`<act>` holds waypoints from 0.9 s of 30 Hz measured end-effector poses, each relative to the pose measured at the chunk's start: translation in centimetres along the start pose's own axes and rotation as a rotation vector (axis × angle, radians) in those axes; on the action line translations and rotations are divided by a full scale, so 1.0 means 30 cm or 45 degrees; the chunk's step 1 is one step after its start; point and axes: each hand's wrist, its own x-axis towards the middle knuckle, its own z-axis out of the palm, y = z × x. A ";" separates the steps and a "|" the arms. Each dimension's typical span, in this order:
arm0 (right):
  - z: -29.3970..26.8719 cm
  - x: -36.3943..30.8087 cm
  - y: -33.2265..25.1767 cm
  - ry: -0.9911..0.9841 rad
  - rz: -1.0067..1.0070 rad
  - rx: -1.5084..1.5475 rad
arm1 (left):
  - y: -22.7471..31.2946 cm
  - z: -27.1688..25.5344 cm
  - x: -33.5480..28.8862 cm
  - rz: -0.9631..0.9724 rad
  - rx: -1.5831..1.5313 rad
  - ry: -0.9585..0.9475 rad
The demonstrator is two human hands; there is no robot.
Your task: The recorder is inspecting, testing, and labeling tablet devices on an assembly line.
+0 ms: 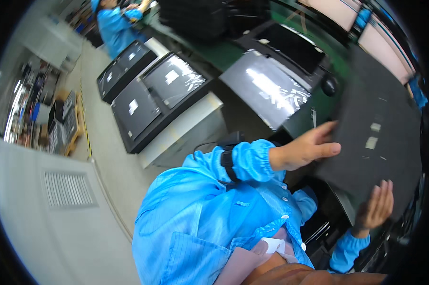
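A large, flat black panel (387, 109) is held tilted at the right of the head view, slightly smeared by motion. Small pale stickers dot its face. My left hand (303, 149) grips its left edge, thumb and fingers apart around the rim. At the lower edge my right hand (378, 205) has its fingers laid over the panel's face; its thumb is not clearly visible. Left of the held panel, a grey panel (252, 92) with a shiny, wrinkled film lies on the green workbench (314, 114).
Behind the grey panel sits a black-screened unit (290, 47), with a black computer mouse (329, 86) beside it. To the left, black trays (169, 111) of dark panels rest on a pale stand (188, 130). A co-worker in blue (114, 28) stands far left.
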 end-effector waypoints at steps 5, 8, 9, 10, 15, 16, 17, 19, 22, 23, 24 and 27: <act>0.255 0.422 -0.342 0.115 -0.322 0.555 | 0.266 -0.154 -0.402 0.202 -0.005 0.673; 0.411 0.554 -0.504 0.144 -0.245 0.828 | 0.351 -0.264 -0.650 0.259 0.005 0.970; 0.433 0.592 -0.537 0.158 -0.275 0.848 | 0.369 -0.298 -0.732 0.303 0.003 1.075; 0.448 0.628 -0.569 0.052 -0.249 0.960 | 0.385 -0.317 -0.810 0.348 -0.001 1.179; 0.537 0.693 -0.676 -0.087 -0.486 0.881 | 0.443 -0.361 -1.017 0.205 0.057 1.337; 0.547 0.704 -0.679 -0.082 -0.507 0.901 | 0.465 -0.372 -1.047 0.220 0.051 1.362; 0.558 0.713 -0.677 -0.071 -0.468 0.977 | 0.511 -0.394 -1.083 0.120 0.277 1.212; 0.532 0.743 -0.651 -0.028 -0.360 1.033 | 0.687 -0.488 -1.155 0.047 0.687 0.919; 0.519 0.738 -0.599 0.116 -0.295 0.905 | 1.024 -0.722 -1.210 0.053 1.631 1.589; 0.531 0.755 -0.600 0.107 -0.335 0.854 | 1.068 -0.856 -1.267 0.085 2.220 1.814; 0.527 0.765 -0.601 0.106 -0.331 0.852 | 1.094 -0.956 -1.293 0.125 2.841 1.962; 0.504 0.822 -0.638 0.055 -0.357 0.839 | 1.112 -1.108 -1.355 -0.638 2.482 1.641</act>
